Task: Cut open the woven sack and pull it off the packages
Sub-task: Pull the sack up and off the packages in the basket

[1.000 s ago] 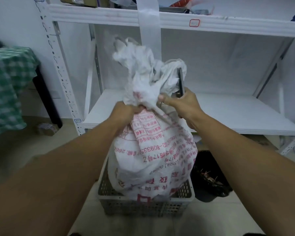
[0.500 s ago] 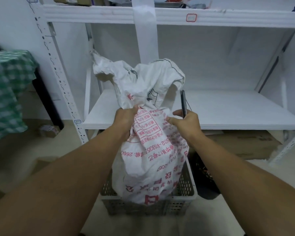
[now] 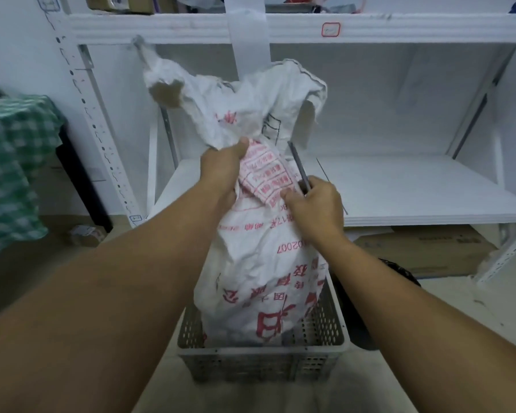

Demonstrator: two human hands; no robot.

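Observation:
A white woven sack (image 3: pixel 259 263) with red printing stands upside down in a grey perforated crate (image 3: pixel 262 363). Its loose upper part flops open above my hands. My left hand (image 3: pixel 221 171) grips a fold of the sack near the middle. My right hand (image 3: pixel 313 204) pinches the sack's cloth to the right and also holds a thin dark blade (image 3: pixel 299 165) that points up. The packages are hidden inside the sack.
A white metal shelf unit (image 3: pixel 399 189) stands right behind the crate. A table with a green checked cloth (image 3: pixel 9 174) is at the left. A black bin (image 3: pixel 355 308) sits to the right of the crate, and a cardboard box (image 3: pixel 429 248) lies under the shelf.
The bunched top of the sack has opened and spread upward and to the left. Both hands have shifted lower on the sack, and the blade has tilted.

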